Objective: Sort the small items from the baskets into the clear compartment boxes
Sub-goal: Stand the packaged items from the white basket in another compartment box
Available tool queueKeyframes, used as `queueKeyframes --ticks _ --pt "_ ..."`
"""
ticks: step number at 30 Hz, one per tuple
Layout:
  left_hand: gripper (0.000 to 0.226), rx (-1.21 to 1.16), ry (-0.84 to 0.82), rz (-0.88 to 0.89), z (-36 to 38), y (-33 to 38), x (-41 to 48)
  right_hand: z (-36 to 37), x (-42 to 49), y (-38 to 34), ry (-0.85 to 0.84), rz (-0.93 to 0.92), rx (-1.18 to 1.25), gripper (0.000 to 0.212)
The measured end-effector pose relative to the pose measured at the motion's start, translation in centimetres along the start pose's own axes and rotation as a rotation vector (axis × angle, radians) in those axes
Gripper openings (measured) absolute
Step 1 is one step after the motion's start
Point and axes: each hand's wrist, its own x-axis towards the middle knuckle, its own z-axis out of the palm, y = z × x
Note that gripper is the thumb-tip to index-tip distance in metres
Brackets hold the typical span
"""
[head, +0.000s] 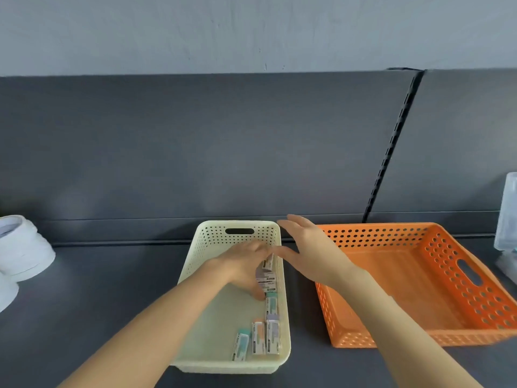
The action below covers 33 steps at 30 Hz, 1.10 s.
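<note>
Nearest me, in the near right corner of the cream basket (229, 366), three loose boxes (258, 337) lie side by side, their long sides pointing away from me, the rightmost against the basket's right wall. Just beyond them a teal box (271, 303) lies along that same wall. My left hand (240, 264) reaches into the basket from the left, thumb and fingers curled round a small clutch of held boxes (266, 281). These sit right at my fingertips, hard by the right wall, with the thumb tip just above the teal box. One of the held ones pokes up at a tilt near my fingertips. My right hand (310, 247) hangs a little farther off, released, with fingers straight and spread and nothing in it. It is over the gap between the two baskets, its thumb reaching toward the cream rim and close to my left fingertips, though I cannot tell whether they touch. To its right the orange basket (405, 338) stands on the dark table (98, 303). Farther out, white tape rolls (22, 247) sit at the left edge and a clear box (506, 214) at the right edge.
</note>
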Motion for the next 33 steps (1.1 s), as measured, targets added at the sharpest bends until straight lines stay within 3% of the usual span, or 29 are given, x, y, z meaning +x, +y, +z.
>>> queueKeyframes --ticks 3,9,14,24,31,33 --pt "0.103 -0.018 -0.034 0.007 0.1 -0.5 0.1 -0.1 -0.4 0.0 0.006 0.012 -0.01 0.061" --pt "0.078 0.103 -0.055 -0.004 0.3 -1.1 -1.5 -0.1 -1.0 0.1 -0.003 0.032 -0.009 0.06" --pt "0.073 0.056 -0.078 -0.026 0.3 -1.3 -1.4 -0.1 -1.3 0.0 0.002 0.025 -0.003 0.06" --pt "0.03 -0.046 0.008 -0.107 0.6 -1.8 -2.6 0.2 -1.1 -0.2 -0.019 0.003 0.019 0.057" --pt "0.06 -0.239 0.065 -0.124 1.5 -2.5 -2.1 0.2 -1.2 0.0 -0.028 -0.006 0.033 0.054" --pt "0.05 -0.269 0.1 -0.102 1.7 -2.3 -1.7 0.3 -1.2 0.0 -0.023 -0.014 0.029 0.054"
